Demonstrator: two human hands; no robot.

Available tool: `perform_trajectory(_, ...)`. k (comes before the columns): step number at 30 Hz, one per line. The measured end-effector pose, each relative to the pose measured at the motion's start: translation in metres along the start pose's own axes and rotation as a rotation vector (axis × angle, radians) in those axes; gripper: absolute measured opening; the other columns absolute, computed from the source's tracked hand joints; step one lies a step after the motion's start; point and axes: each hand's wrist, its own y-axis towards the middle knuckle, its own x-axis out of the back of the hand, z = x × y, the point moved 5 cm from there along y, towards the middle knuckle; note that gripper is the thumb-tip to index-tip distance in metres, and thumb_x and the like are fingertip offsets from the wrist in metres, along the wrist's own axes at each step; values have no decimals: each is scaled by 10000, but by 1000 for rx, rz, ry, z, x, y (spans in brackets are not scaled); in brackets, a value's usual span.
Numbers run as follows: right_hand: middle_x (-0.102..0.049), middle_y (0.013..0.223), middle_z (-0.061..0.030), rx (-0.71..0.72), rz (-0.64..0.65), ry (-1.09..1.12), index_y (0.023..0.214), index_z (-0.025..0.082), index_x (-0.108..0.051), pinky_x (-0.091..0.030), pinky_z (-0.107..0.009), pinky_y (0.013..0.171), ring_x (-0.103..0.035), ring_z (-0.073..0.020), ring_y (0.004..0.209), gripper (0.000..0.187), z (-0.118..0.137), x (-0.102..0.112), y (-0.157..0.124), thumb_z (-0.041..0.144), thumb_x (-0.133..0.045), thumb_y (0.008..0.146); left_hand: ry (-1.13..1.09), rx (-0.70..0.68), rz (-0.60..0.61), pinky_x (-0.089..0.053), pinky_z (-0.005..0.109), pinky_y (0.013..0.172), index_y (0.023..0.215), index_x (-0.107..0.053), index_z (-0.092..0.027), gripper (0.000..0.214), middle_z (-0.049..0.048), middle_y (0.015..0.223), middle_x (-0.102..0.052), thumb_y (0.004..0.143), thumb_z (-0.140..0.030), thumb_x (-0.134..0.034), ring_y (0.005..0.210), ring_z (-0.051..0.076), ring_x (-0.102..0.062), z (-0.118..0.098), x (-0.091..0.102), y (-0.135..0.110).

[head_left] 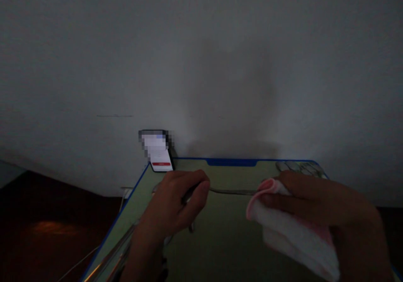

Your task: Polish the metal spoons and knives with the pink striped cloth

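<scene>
Held level above the table is a piece of metal cutlery (233, 191). Its thin shaft shows between my hands, but both ends are hidden, so I cannot tell whether it is a spoon or a fork. My left hand (181, 200) is closed around one end. A white cloth with a pink edge (292, 236) is wrapped over the other end, pinched in my right hand (317, 198). Behind and below my left forearm lie long shiny metal pieces (116, 248), partly covered by the arm.
A phone (161, 164) with a lit screen leans on the wall (220, 72) at the table's back left corner. Several shiny metal pieces, seemingly spoons (300, 168), lie at the back right of the blue-edged green table (220, 231). A cable (78, 261) runs down at left.
</scene>
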Motion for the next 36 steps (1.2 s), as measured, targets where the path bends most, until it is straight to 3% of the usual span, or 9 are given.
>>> perform_trajectory(5, -595, 570, 4, 38, -6, -62, 699, 178, -609, -309, -195, 405, -494, -81, 468, 492, 3, -1, 8, 555, -326, 840, -48, -110, -148, -359, 249, 475, 715, -538, -163, 150, -7, 564, -510, 796, -205, -418, 489, 121, -478, -12, 7, 1)
perform_trajectory(9, -607, 590, 3, 57, -1, -69, 710, 184, -622, -334, -197, 432, -511, -91, 501, 471, 5, 0, 9, 548, -351, 835, -112, -204, -266, -404, 279, 517, 725, -571, -165, 178, 36, 632, -563, 781, -229, -414, 559, 158, -531, -18, 10, -3)
perform_trajectory(12, -624, 628, -7, 54, -49, -72, 771, 196, -642, -364, -205, 464, -539, -109, 544, 459, 3, 4, 6, 539, -346, 840, -201, -63, -328, -407, 270, 509, 857, -578, -164, 303, 42, 687, -592, 847, -341, -332, 572, 157, -549, -8, 7, -2)
perform_trajectory(14, -633, 651, -13, 50, -72, -78, 812, 202, -652, -386, -214, 497, -554, -118, 567, 444, 1, 6, 3, 524, -347, 845, -220, 102, -287, -370, 234, 460, 874, -579, -169, 373, 5, 600, -574, 903, -351, -255, 491, 124, -524, 2, 0, 1)
perform_trajectory(17, -638, 666, -19, 52, -76, -102, 829, 204, -659, -403, -224, 539, -564, -124, 583, 425, 1, 6, 2, 498, -353, 851, -114, 212, -131, -321, 207, 436, 638, -573, -164, 485, -34, 456, -494, 941, -313, -225, 405, 85, -476, 7, -10, 5)
perform_trajectory(20, -639, 664, -22, 69, -82, -130, 818, 199, -659, -401, -225, 552, -565, -124, 586, 424, 7, 4, 5, 479, -343, 861, 5, 171, -177, -268, 205, 411, 483, -462, -159, 506, -48, 394, -409, 933, -307, -284, 351, 66, -400, 1, -10, 8)
perform_trajectory(28, -622, 620, -25, 204, -49, -218, 721, 183, -615, -346, -219, 503, -545, -106, 534, 446, 32, -14, 23, 430, -288, 897, 110, 0, -207, -215, 207, 417, 443, -424, -151, 452, -68, 362, -342, 874, -290, -423, 326, 45, -331, -17, -25, 14)
perform_trajectory(32, -631, 630, -57, 199, -104, -339, 726, 174, -624, -341, -259, 531, -566, -141, 569, 476, 37, -21, 28, 428, -261, 902, 167, 27, -165, -206, 208, 434, 446, -448, -146, 434, -71, 375, -316, 847, -313, -455, 344, 42, -326, -15, -32, 14)
perform_trajectory(36, -643, 667, -72, 195, -126, -390, 752, 168, -632, -349, -270, 566, -578, -156, 618, 472, 35, -24, 34, 416, -259, 902, 147, 139, -84, -193, 200, 426, 459, -461, -145, 422, -74, 384, -315, 823, -358, -481, 359, 45, -336, -4, -34, 14)
